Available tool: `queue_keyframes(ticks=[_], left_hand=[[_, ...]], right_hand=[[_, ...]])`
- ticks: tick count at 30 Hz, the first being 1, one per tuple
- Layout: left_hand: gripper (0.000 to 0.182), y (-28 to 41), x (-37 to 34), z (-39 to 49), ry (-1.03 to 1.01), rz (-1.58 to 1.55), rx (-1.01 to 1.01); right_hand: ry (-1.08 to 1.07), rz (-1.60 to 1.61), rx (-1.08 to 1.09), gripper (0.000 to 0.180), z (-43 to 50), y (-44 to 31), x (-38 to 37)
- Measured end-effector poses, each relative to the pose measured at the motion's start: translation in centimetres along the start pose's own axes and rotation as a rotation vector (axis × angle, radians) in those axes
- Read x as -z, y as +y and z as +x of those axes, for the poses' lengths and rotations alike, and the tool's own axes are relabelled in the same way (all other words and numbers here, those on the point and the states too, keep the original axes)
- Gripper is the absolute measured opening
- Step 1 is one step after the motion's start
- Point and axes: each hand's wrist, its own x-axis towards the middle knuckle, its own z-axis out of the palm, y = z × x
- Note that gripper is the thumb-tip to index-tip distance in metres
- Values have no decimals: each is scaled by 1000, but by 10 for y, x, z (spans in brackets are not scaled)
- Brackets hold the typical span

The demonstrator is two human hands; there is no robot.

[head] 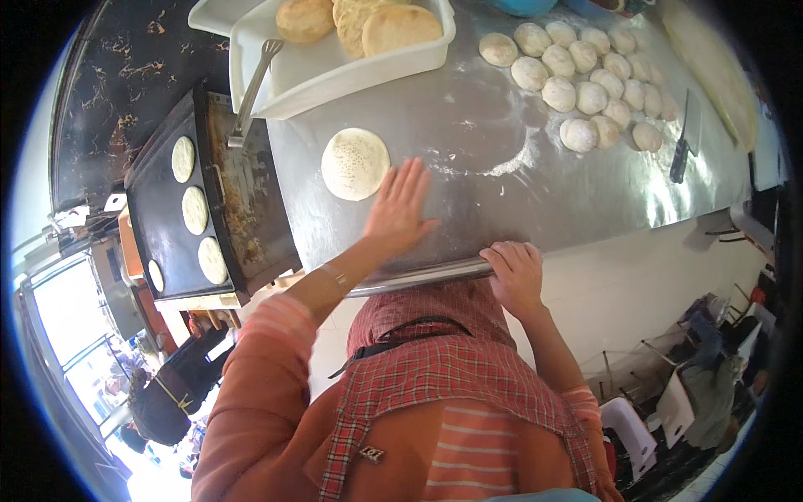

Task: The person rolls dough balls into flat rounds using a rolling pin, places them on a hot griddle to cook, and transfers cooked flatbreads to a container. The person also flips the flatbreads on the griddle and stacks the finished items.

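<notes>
My left hand [401,204] is stretched flat over the steel table, slightly blurred, with nothing in it. Its fingertips are at the lower right rim of a flat, round dough disc [356,164] with a speckled top; whether they touch it I cannot tell. My right hand [515,276] is curled over the front edge of the steel table [433,274]. Beyond my hands, white flour [517,160] is smeared in an arc on the metal. Several floured dough balls [591,98] sit grouped at the far right.
At the back left, a white plastic tub [342,88] holds baked flatbreads [401,30]; a slotted metal utensil [254,88] leans across its rim. Left stands a black griddle [164,232] with several dough discs [195,210]. A knife [684,141] lies right. Chairs [630,433] stand lower right.
</notes>
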Motion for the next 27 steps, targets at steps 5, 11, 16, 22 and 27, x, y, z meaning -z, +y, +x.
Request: queue_keyframes(ticks=[5, 11, 16, 22, 27], left_hand=[[87, 76, -10, 113, 254, -112, -82], [67, 30, 22, 102, 501, -57, -87], [65, -107, 59, 46, 226, -288, 258], [39, -135, 84, 54, -227, -86, 37], [36, -132, 118, 52, -354, -393, 114]], right_hand=[[-43, -55, -20, 44, -4, -1, 2], [-20, -48, -3, 45, 3, -7, 1], [8, -9, 31, 45, 17, -11, -8], [-49, 35, 146, 46, 34, -21, -12], [-50, 68, 118, 46, 23, -25, -5]])
